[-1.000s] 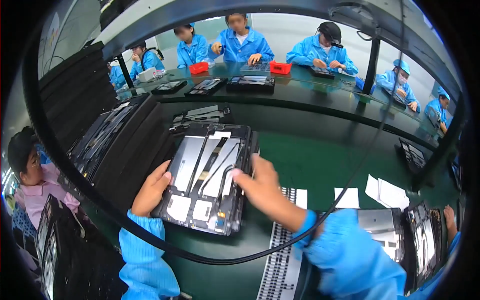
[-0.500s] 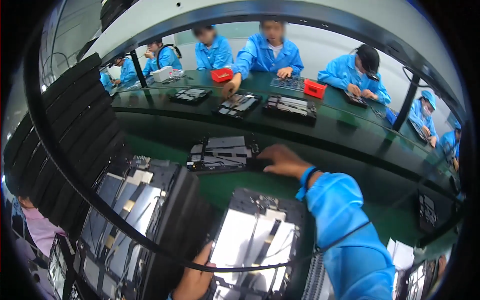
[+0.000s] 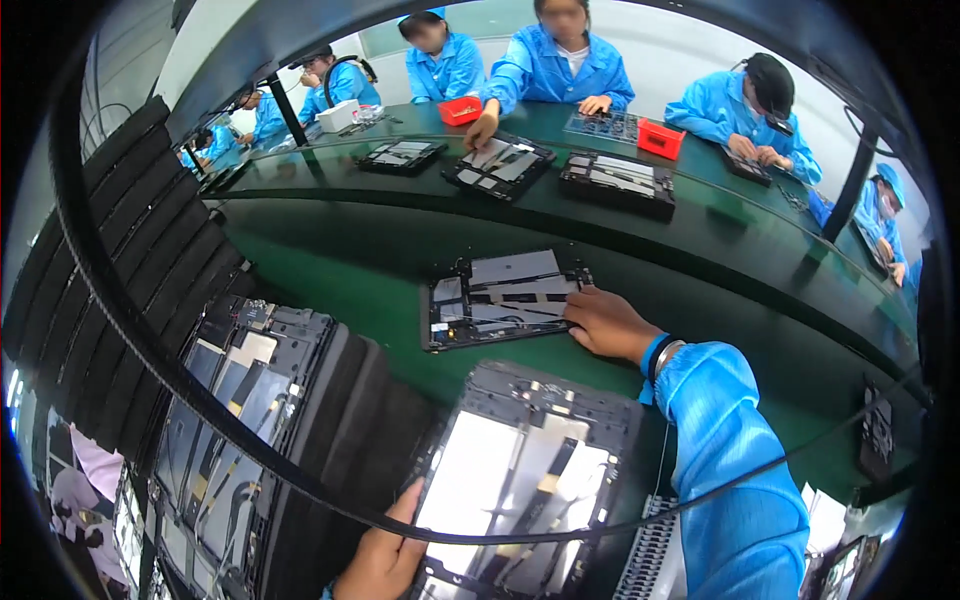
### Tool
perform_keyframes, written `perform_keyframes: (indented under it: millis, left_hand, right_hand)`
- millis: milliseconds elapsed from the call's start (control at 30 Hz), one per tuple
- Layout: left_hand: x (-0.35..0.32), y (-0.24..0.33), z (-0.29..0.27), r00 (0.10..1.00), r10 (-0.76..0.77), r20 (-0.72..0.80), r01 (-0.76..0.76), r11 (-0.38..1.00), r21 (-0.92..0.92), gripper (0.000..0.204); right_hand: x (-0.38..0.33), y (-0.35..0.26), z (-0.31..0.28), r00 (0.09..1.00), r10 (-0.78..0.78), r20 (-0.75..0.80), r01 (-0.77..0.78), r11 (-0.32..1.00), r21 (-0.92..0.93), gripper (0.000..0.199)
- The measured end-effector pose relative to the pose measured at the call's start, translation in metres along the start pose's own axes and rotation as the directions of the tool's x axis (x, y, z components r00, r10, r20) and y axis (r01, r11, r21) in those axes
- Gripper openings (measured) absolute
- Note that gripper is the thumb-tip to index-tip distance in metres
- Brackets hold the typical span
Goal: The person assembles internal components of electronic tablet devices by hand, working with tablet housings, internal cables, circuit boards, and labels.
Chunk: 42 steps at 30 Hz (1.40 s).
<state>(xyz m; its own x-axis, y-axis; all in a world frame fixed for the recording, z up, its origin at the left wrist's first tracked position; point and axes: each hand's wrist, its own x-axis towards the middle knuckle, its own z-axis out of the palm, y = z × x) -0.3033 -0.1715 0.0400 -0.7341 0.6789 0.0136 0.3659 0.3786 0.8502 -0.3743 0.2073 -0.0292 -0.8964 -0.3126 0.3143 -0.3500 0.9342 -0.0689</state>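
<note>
A black tray (image 3: 432, 335) bearing flat silver panels and dark ribbon strips lies on the green bench at mid-view. My right hand (image 3: 612, 325), in a blue sleeve, is closed on its right edge, fingertips over the rim. Nearer to me is a similar, larger-looking tray (image 3: 605, 420) with bright silver panels. My left hand (image 3: 380, 560) grips that near tray's left edge, thumb side up; part of the hand is hidden by the tray and the lower frame edge.
Left of the near tray rises a stack of black trays (image 3: 345, 420), and a taller black stack (image 3: 120, 270) stands behind it. A raised dark shelf (image 3: 400, 200) crosses beyond, bearing trays and red bins (image 3: 660, 140). Co-workers in blue sit opposite. A spiral-bound notebook (image 3: 650, 545) lies at lower right.
The view has shifted. My right hand's fingers have closed over the far tray's right edge, and that tray has moved slightly nearer. My left hand stays on the near tray.
</note>
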Motion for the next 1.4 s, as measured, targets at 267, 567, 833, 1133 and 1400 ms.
perform_keyframes:
  millis: [267, 567, 833, 1133, 1400]
  left_hand:
    - [0.098, 0.078, 0.011, 0.932, 0.363, -0.014, -0.266, 0.710, 0.652, 0.033]
    - [0.289, -0.015, 0.003, 0.933, -0.358, 0.041, 0.213, 0.640, 0.738, 0.053]
    - [0.305, -0.071, 0.033, 0.676, -0.587, -0.445, 0.736, 0.560, 0.379, 0.111]
    - [0.321, -0.046, 0.003, 0.826, -0.258, -0.500, 0.356, 0.928, 0.108, 0.075]
    - [0.231, 0.135, 0.029, 0.989, 0.079, -0.121, -0.088, 0.994, -0.067, 0.043]
  right_hand:
    - [-0.019, -0.008, 0.002, 0.984, 0.164, -0.065, -0.165, 0.986, -0.016, 0.021]
    - [-0.008, -0.006, 0.043, 0.796, 0.463, -0.390, -0.455, 0.883, 0.119, 0.066]
    - [0.002, 0.011, 0.049, 0.778, 0.614, -0.136, -0.518, 0.749, 0.414, 0.083]
    - [-0.007, 0.002, -0.030, 0.413, 0.799, -0.438, -0.383, 0.588, 0.712, 0.069]
    - [-0.104, -0.079, -0.200, 0.350, 0.930, -0.114, -0.124, 0.166, 0.978, 0.032]
